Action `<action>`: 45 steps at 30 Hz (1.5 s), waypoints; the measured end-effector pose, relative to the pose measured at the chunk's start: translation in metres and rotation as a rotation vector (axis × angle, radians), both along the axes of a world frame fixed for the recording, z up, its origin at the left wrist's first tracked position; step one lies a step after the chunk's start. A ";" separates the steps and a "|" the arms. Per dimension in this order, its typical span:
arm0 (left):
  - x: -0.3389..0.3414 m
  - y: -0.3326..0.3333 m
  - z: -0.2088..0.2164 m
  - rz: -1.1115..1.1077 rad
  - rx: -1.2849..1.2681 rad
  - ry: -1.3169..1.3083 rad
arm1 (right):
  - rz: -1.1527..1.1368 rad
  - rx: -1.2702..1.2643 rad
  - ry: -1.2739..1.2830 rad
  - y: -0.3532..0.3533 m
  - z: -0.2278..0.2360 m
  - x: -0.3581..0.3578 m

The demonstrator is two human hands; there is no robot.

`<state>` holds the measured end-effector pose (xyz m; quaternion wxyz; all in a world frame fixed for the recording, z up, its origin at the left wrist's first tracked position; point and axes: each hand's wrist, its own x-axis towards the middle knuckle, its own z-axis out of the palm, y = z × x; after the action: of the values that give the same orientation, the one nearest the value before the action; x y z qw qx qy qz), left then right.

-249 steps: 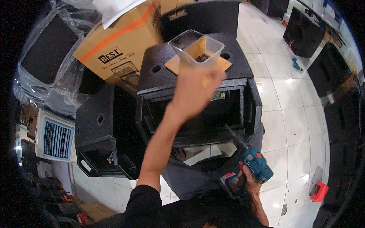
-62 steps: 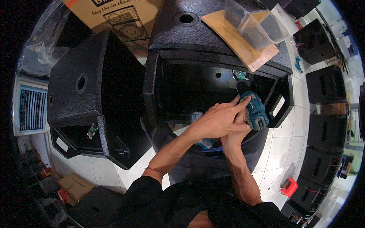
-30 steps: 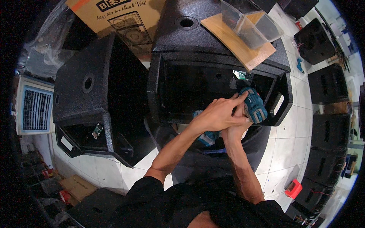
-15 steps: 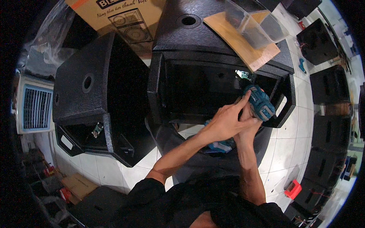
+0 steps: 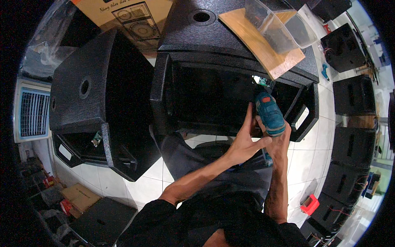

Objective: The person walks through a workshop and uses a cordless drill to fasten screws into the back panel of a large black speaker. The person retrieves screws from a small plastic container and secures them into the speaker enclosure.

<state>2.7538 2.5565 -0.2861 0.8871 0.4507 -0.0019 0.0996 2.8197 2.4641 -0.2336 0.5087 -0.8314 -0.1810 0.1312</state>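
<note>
My right hand (image 5: 282, 140) is wrapped round a teal cordless drill (image 5: 269, 113), whose front end points into the right part of a black speaker cabinet's (image 5: 205, 59) open front. Part of the drill's base shows below the hands. Close on the drill's left is my left hand (image 5: 249, 142), its index finger stretched forward and its thumb spread toward my right wrist. Whether its other fingers touch the drill is hidden. Just beyond the drill's front, a small green circuit board (image 5: 261, 81) shows in a cut-out of the cabinet. The drill's tip is lost in shadow.
A wooden board (image 5: 257, 41) and a clear plastic container (image 5: 275, 31) rest on the cabinet. Left of it stands another black cabinet (image 5: 78, 78). Behind is a printed cardboard box (image 5: 135, 20). A red bin (image 5: 310, 204) sits on the tiled floor at right, near several more black cabinets (image 5: 349, 144).
The drill has swung round to point more directly forward, and its rear has shifted left. My left index finger has come away from the drill's body. The whole view has shifted slightly.
</note>
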 end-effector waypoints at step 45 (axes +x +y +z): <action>0.014 -0.009 0.016 0.041 0.006 0.066 | 0.047 0.066 -0.009 -0.008 -0.005 0.011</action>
<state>2.7676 2.5480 -0.2697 0.8831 0.4564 0.0363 0.1027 2.8306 2.4566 -0.2388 0.5319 -0.8103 -0.2068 0.1334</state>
